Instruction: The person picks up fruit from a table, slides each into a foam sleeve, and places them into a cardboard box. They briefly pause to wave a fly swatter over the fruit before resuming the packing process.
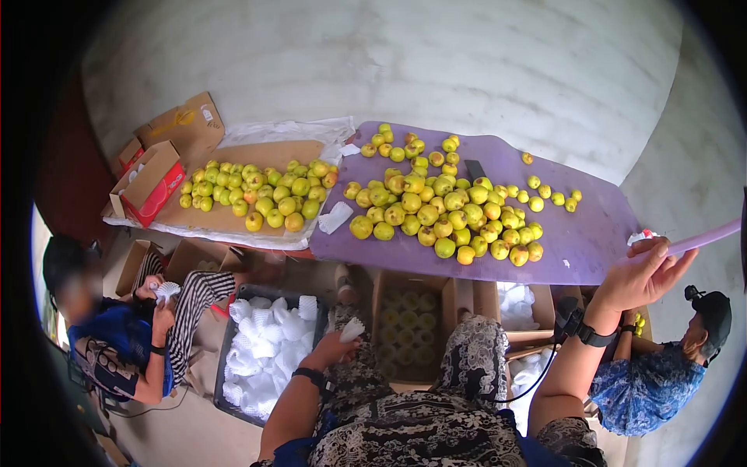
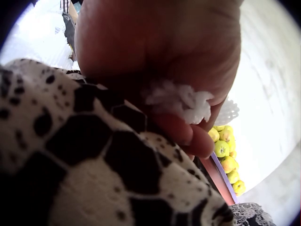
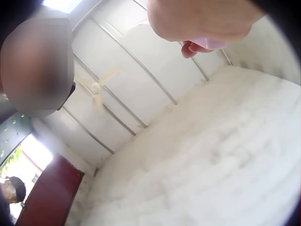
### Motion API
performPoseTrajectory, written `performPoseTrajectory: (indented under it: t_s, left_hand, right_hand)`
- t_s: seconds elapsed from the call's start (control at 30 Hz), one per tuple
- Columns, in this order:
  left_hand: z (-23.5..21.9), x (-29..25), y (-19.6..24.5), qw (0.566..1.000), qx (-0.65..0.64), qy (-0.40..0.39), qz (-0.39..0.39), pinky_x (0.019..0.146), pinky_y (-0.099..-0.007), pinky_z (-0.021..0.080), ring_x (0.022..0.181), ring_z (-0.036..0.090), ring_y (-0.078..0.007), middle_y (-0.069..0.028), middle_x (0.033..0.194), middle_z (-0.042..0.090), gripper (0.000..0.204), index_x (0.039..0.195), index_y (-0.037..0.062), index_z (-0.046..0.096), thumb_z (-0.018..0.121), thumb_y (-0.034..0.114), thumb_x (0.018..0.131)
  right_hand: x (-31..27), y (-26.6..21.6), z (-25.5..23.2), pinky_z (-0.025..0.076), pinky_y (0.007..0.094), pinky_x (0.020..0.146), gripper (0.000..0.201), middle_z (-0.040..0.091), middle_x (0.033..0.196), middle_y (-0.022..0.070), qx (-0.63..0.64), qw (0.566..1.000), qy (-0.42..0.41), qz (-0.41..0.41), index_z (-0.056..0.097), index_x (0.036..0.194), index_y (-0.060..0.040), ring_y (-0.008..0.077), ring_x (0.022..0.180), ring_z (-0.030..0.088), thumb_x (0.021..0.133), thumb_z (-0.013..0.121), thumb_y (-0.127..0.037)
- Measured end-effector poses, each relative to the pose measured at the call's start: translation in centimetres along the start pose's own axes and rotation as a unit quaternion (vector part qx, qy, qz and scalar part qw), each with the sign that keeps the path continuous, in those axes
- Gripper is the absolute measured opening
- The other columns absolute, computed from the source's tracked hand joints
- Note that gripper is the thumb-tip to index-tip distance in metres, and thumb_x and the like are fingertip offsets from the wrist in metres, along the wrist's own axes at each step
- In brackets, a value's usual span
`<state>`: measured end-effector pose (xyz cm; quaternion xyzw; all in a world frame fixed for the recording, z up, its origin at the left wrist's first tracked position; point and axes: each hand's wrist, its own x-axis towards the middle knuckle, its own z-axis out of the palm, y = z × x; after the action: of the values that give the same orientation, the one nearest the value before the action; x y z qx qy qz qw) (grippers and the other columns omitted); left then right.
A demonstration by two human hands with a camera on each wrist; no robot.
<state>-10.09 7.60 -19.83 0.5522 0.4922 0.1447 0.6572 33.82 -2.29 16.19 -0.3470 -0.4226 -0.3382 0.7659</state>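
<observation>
My left hand (image 1: 336,350) rests by my patterned trouser leg (image 2: 108,155) and grips a bunched white foam net sleeve (image 2: 181,101). In the head view the tip of the sleeve sticks out past the fingers. Raised at the right, over the corner of the purple table cover (image 1: 576,241), my right hand (image 1: 642,276) holds a flat light-purple thing (image 1: 708,238), seen edge-on; its kind cannot be made out. Yellow-green apples (image 1: 436,206) lie heaped on the cover, beyond both hands.
More apples (image 1: 272,191) lie on cardboard at the left, beside a red box (image 1: 159,187). Below stand a crate of white foam nets (image 1: 268,342) and a carton of packed apples (image 1: 408,319). One person (image 1: 124,335) sits at the left, another (image 1: 661,373) at the right.
</observation>
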Motion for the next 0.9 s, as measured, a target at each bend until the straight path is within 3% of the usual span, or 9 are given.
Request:
performPoseTrajectory:
  t_s: [0.13, 0.27, 0.33, 0.4, 0.47, 0.5, 0.6, 0.67, 0.9]
  left_hand:
    - [-0.2, 0.0, 0.2, 1.000, -0.003, -0.005, -0.004, 0.056, -0.0284, 0.052, 0.061, 0.063, -0.0156, -0.0065, 0.073, 0.065, 0.027, 0.108, 0.0027, 0.064, 0.065, 0.021, 0.087]
    - [-0.3, 0.6, 0.5, 1.000, 0.000, -0.016, -0.011, 0.056, -0.0285, 0.052, 0.059, 0.063, -0.0157, -0.0068, 0.072, 0.065, 0.028, 0.108, 0.0022, 0.064, 0.065, 0.022, 0.087]
    - [-0.4, 0.9, 0.3, 1.000, 0.022, -0.009, -0.015, 0.055, -0.0284, 0.051, 0.059, 0.064, -0.0161, -0.0070, 0.071, 0.065, 0.029, 0.108, 0.0013, 0.064, 0.064, 0.022, 0.087]
    - [-0.3, 0.9, 0.0, 1.000, 0.012, -0.015, -0.020, 0.055, -0.0283, 0.051, 0.059, 0.064, -0.0163, -0.0072, 0.071, 0.065, 0.029, 0.108, 0.0011, 0.064, 0.064, 0.021, 0.087]
    - [-0.4, 0.8, 0.5, 1.000, -0.002, -0.014, -0.018, 0.055, -0.0282, 0.051, 0.059, 0.064, -0.0165, -0.0074, 0.071, 0.065, 0.029, 0.108, 0.0008, 0.064, 0.064, 0.021, 0.087]
    - [-0.2, 0.6, 0.5, 1.000, -0.005, -0.012, -0.011, 0.055, -0.0282, 0.051, 0.059, 0.064, -0.0164, -0.0076, 0.071, 0.065, 0.029, 0.107, 0.0006, 0.064, 0.065, 0.021, 0.087]
    - [0.1, 0.1, -0.2, 1.000, -0.002, -0.003, -0.012, 0.055, -0.0281, 0.051, 0.058, 0.064, -0.0161, -0.0078, 0.071, 0.065, 0.029, 0.107, 0.0006, 0.064, 0.065, 0.021, 0.087]
    - [-0.2, 0.2, -0.5, 1.000, 0.006, 0.009, -0.008, 0.055, -0.0281, 0.051, 0.058, 0.064, -0.0159, -0.0079, 0.071, 0.065, 0.028, 0.107, 0.0008, 0.064, 0.065, 0.021, 0.086]
    - [0.1, 0.1, -0.1, 1.000, 0.001, 0.013, -0.006, 0.055, -0.0271, 0.051, 0.058, 0.063, -0.0146, -0.0064, 0.072, 0.065, 0.027, 0.106, 0.0021, 0.065, 0.066, 0.022, 0.087]
  right_hand:
    - [0.7, -1.0, -0.2, 0.040, 0.0217, 0.051, 0.054, 0.059, 0.085, 0.0080, 0.000, 0.999, -0.012, -0.045, 0.024, 0.146, -0.0017, 0.0087, 0.060, 0.050, 0.100, 0.049, -0.012]
    - [-2.6, -0.3, 0.8, 0.043, 0.0224, 0.053, 0.054, 0.063, 0.094, 0.0112, 0.000, 0.999, -0.023, 0.031, 0.027, 0.147, -0.0023, 0.0088, 0.062, 0.052, 0.098, 0.051, -0.008]
    - [-9.3, 4.4, 0.1, 0.046, 0.0237, 0.056, 0.048, 0.063, 0.099, 0.0100, -0.074, 0.977, -0.096, 0.175, 0.040, 0.142, -0.0010, 0.0100, 0.064, 0.054, 0.096, 0.053, -0.004]
    - [-15.5, 8.9, -0.9, 0.051, 0.0340, 0.066, 0.039, 0.069, 0.100, 0.0161, -0.228, 0.819, -0.435, 0.296, 0.058, 0.129, -0.0063, 0.0166, 0.077, 0.065, 0.090, 0.059, -0.003]
    - [-17.7, 12.1, -2.7, 0.046, 0.0327, 0.057, 0.044, 0.065, 0.077, 0.0152, -0.257, 0.805, -0.534, 0.015, 0.059, 0.130, -0.0122, 0.0138, 0.059, 0.050, 0.087, 0.062, -0.003]
    - [-16.9, 12.2, -2.6, 0.046, 0.0327, 0.057, 0.044, 0.065, 0.077, 0.0152, -0.255, 0.805, -0.535, 0.012, 0.059, 0.130, -0.0122, 0.0138, 0.059, 0.050, 0.087, 0.062, -0.003]
    - [-11.4, 7.8, -1.4, 0.047, 0.0293, 0.061, 0.043, 0.064, 0.085, 0.0104, -0.255, 0.821, -0.415, 0.298, 0.058, 0.131, -0.0117, 0.0114, 0.063, 0.050, 0.088, 0.058, -0.003]
    - [-9.5, 6.6, -1.2, 0.045, 0.0245, 0.058, 0.043, 0.062, 0.085, 0.0038, -0.152, 0.892, -0.317, 0.285, 0.054, 0.135, -0.0100, 0.0076, 0.062, 0.049, 0.092, 0.057, -0.005]
    - [-7.4, 3.1, -2.8, 0.040, 0.0192, 0.054, 0.051, 0.054, 0.082, 0.0008, 0.001, 0.943, -0.195, 0.270, 0.038, 0.144, -0.0066, 0.0056, 0.063, 0.049, 0.097, 0.056, -0.012]
